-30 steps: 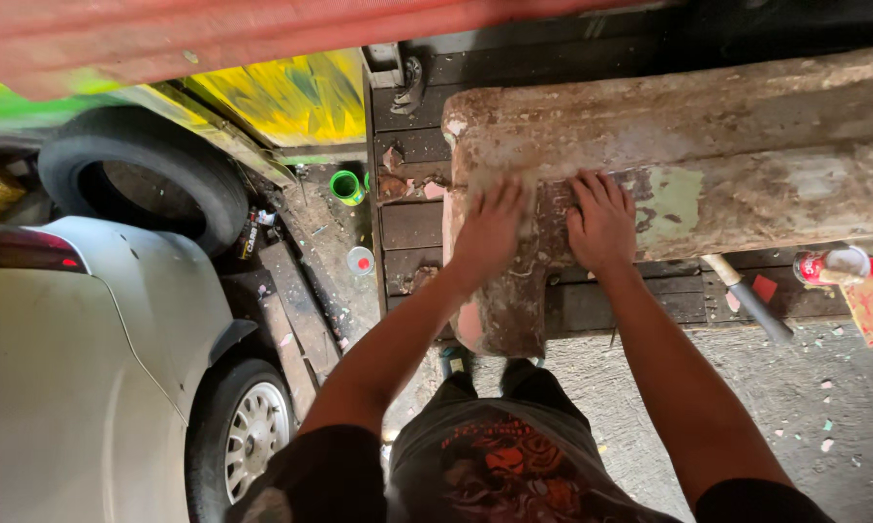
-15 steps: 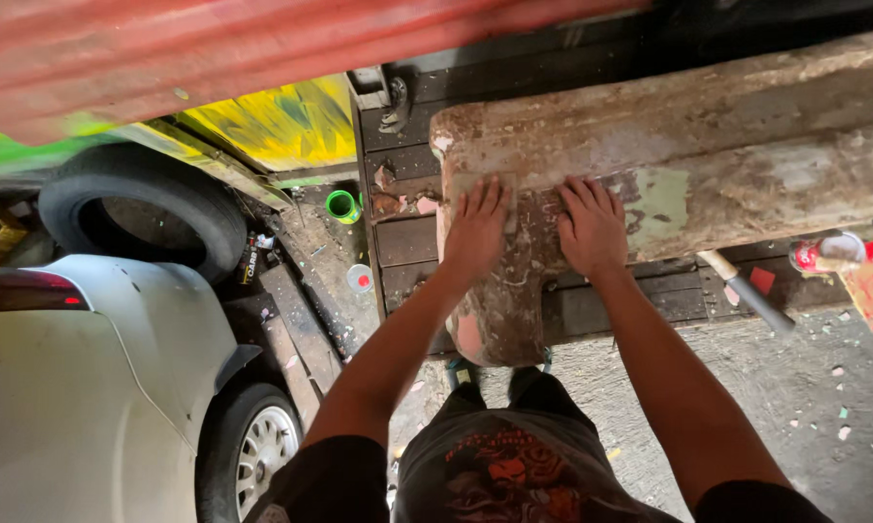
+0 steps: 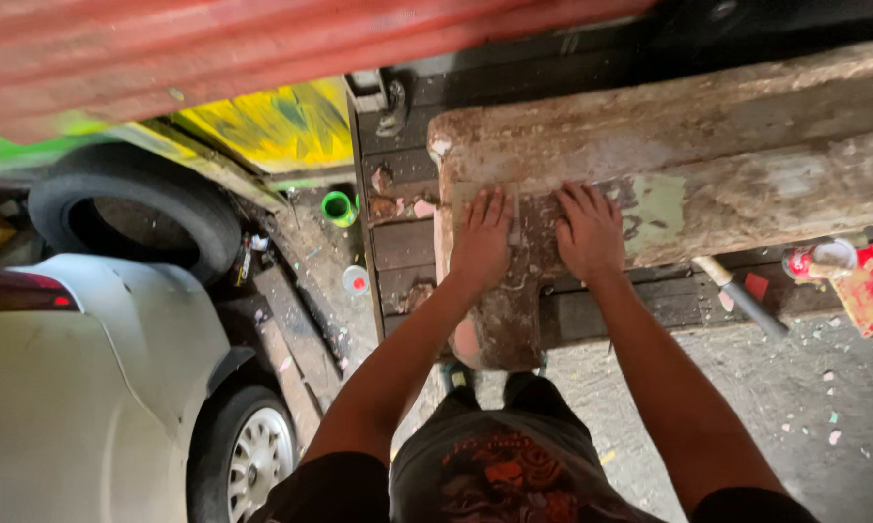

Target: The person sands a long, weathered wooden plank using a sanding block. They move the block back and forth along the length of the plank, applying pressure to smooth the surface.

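Both grips lie open and flat, left hand (image 3: 481,242) and right hand (image 3: 590,232) pressing one worn wooden bench (image 3: 708,155), holding nothing.

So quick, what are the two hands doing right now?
Left hand: open, palm flat on the worn panel, holding nothing.
Right hand: open, flat on the same panel, holding nothing.

Paint-flecked concrete floor (image 3: 805,407), white car (image 3: 78,387)

Brown, grey-stained wooden beam (image 3: 669,145) with a pale green patch; white car (image 3: 78,387) (red tail light); black tyre (image 3: 131,208); green cup (image 3: 338,207); red corrugated sheet (image 3: 262,48).
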